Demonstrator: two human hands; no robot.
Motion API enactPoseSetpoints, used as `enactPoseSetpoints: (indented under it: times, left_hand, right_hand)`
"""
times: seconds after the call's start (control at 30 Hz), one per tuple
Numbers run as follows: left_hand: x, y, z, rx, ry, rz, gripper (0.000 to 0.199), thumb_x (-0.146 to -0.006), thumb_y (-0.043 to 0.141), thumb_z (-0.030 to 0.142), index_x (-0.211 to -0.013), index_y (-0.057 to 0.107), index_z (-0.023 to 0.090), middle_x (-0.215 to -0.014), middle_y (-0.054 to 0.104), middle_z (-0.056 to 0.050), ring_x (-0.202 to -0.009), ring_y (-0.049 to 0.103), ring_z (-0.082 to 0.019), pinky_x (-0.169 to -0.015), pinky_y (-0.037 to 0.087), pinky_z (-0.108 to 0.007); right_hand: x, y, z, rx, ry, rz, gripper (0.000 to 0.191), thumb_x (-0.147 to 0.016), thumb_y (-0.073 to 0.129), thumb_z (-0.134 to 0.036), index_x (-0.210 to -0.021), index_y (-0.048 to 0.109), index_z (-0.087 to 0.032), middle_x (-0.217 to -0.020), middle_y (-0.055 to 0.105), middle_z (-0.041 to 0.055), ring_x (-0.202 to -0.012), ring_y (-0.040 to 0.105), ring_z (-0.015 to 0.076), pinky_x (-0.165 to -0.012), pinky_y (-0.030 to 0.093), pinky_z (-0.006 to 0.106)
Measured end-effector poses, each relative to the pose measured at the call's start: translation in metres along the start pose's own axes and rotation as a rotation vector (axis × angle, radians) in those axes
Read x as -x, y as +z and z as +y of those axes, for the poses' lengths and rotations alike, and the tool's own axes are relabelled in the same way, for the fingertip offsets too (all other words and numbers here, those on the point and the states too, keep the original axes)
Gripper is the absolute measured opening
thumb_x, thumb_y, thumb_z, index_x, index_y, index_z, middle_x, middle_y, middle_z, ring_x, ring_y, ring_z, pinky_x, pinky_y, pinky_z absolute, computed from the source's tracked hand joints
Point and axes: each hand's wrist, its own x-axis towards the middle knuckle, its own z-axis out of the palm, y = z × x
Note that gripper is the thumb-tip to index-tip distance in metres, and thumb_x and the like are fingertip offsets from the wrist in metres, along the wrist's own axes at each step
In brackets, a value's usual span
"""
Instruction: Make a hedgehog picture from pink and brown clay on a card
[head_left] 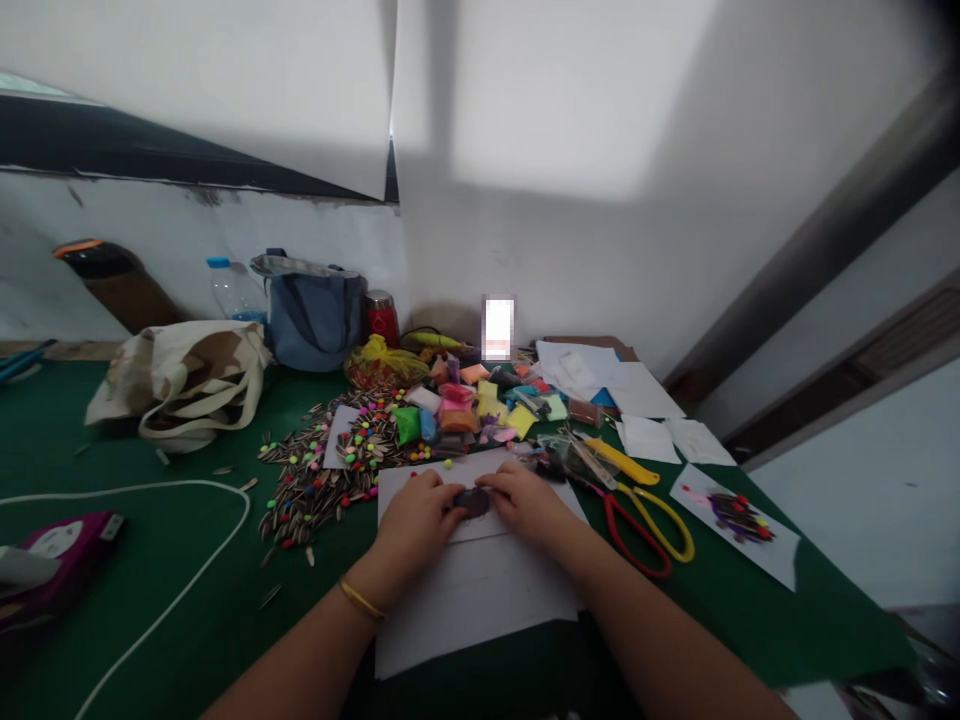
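A dark grey, flattened oval lump of what looks like modelling clay (474,503) lies on white paper (480,590) in front of me. My left hand (418,515) has its fingers closed at the lump's left side, the thumb against its edge. From the other side, my right hand (525,500) pinches at its upper right edge, fingers bent together. Beside the left hand spreads a heap of striped sunflower seeds (307,505) mixed with small coloured pompoms. Several coloured clay packets (457,420) are piled just beyond the paper.
Red-and-yellow-handled scissors (637,540) and a yellow cutter (622,460) lie to the right, near a seed-decorated card (739,520). At the back stand a blue bag (315,315) and a red flask (382,320). A canvas bag (187,380) and white cable (187,580) are on the left.
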Motion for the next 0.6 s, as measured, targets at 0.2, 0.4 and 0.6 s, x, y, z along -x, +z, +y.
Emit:
enactPoseSetpoints:
  times: [0.2, 0.4, 0.6]
  left_hand:
    - [0.000, -0.001, 0.000, -0.003, 0.002, -0.007, 0.026, -0.087, 0.057, 0.038, -0.109, 0.068, 0.029, -0.097, 0.057, -0.006, -0.091, 0.054, -0.021, -0.076, 0.038, -0.030]
    - [-0.001, 0.001, -0.001, -0.013, -0.006, -0.005, 0.025, -0.086, 0.058, 0.038, -0.108, 0.068, 0.030, -0.097, 0.057, -0.005, -0.090, 0.054, -0.021, -0.075, 0.038, -0.030]
    - [0.000, 0.002, -0.002, 0.002, 0.018, 0.014, 0.026, -0.087, 0.057, 0.038, -0.110, 0.067, 0.029, -0.097, 0.057, -0.005, -0.091, 0.054, -0.021, -0.076, 0.038, -0.030]
  right_hand:
    - [0.006, -0.019, 0.001, 0.025, -0.092, -0.151, 0.047, -0.086, 0.049, -0.010, -0.128, 0.061, -0.028, -0.105, 0.057, 0.0060, -0.097, 0.057, 0.0172, -0.088, 0.043, 0.027]
    - [0.012, -0.031, 0.002, 0.087, -0.094, -0.227, 0.043, -0.088, 0.048, -0.014, -0.125, 0.062, -0.031, -0.110, 0.055, 0.0054, -0.101, 0.054, 0.0193, -0.091, 0.042, 0.030]
    - [0.013, -0.033, 0.001, 0.082, -0.082, -0.209, 0.043, -0.090, 0.048, -0.016, -0.128, 0.059, -0.030, -0.109, 0.055, 0.0061, -0.100, 0.054, 0.0191, -0.089, 0.043, 0.030]
